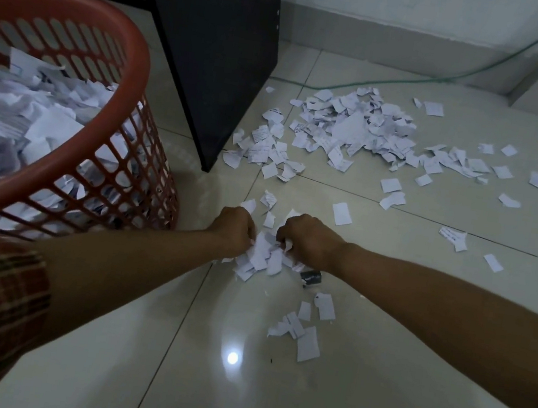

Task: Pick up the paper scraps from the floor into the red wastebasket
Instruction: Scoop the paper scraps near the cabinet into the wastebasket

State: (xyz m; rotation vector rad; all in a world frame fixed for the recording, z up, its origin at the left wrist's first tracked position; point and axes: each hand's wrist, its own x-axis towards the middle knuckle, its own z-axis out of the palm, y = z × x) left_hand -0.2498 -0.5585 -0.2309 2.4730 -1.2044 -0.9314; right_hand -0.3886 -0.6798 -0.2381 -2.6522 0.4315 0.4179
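The red wastebasket (132,56) stands at the left, a lattice tub holding a deep heap of white paper. On the tiled floor in front of me, my left hand (234,230) and my right hand (307,240) curl toward each other around a bunch of white paper scraps (261,258), gripping it from both sides. A large pile of scraps (357,130) lies farther off by the wall. A few loose scraps (303,329) lie nearer to me.
A black furniture panel (219,58) stands on the floor between the wastebasket and the far pile. A green cable (416,81) runs along the floor to the wall. A small dark object (311,276) lies under my right wrist. Single scraps dot the tiles at right.
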